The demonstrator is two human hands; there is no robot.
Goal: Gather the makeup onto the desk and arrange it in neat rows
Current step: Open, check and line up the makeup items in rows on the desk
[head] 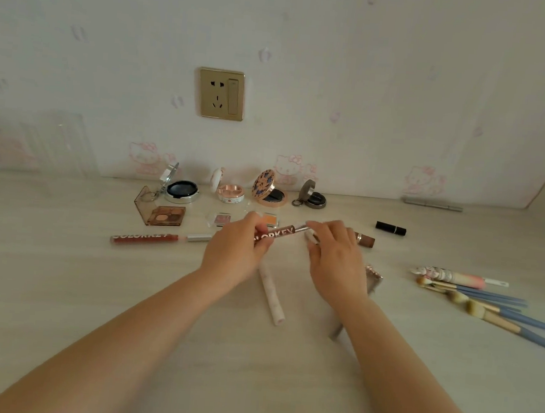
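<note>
Single head-worn view, angled forward and down over the desk (60,286) (wall (343,64) straight ahead)

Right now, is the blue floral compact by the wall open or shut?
Open. The floral compact's lid stands up, tilted back toward the wall, and the dark pan in its base shows below it.

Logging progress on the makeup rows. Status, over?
Left hand and right hand both grip one dark lip gloss tube above the desk. Four open compacts lined along the wall. White tube loose underneath.
</note>
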